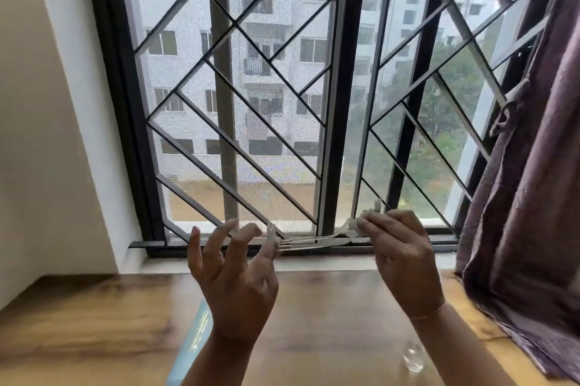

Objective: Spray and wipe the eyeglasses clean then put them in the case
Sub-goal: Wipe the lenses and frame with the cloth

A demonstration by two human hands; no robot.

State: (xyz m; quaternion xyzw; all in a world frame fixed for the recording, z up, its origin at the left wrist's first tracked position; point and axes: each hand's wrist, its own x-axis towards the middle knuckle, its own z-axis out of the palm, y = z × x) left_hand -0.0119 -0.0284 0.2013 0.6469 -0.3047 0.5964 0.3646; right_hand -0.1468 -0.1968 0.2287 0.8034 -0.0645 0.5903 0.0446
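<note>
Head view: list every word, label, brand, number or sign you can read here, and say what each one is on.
On the light blue flat object lying on the table: yellowish print along its length, too blurred to read.
On the clear bottle: no label visible.
On the eyeglasses and the cloth: no print visible.
Nothing else in view carries text.

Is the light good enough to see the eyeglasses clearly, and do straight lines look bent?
Head view: the window backlights everything, so the pale eyeglasses nearly vanish against it; its dark frame bows, wide-angle distortion; the clear bottle looks blurred.
</note>
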